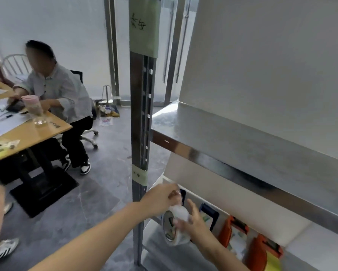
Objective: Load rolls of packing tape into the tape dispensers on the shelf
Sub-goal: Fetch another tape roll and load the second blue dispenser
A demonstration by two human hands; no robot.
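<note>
Stock in view, lower tier of a steel shelf unit (242, 151): one roll of packing tape (174, 224), clear or whitish film on a printed core, held edge-on at the front left corner of the lower shelf, just beside the upright post (139, 133). Two hands on it. Left hand (160, 198): above the roll, fingers pinched closed at the roll's top edge, apparently on the loose end of film, though blur makes the exact hold hard to read. Right hand (193, 220): on the roll's right flank, palm against it, fingers partly spread and only loosely curled, steadying rather than clamping. The roll thus sits between the two hands, below the left and to the left of the right. Tape dispensers on the lower shelf, lined up from the roll toward the right: two dark blue ones, the first (182, 192) directly behind the hands and mostly hidden, the second (210, 214) just right of the right hand; two orange ones, one (230, 229) and another (262, 251) further right. Whether any holds tape cannot be told. Elsewhere: one wooden table (27, 132) at left, one seated person (60, 98) at it, one pink-lidded cup (32, 106) on the tabletop.
</note>
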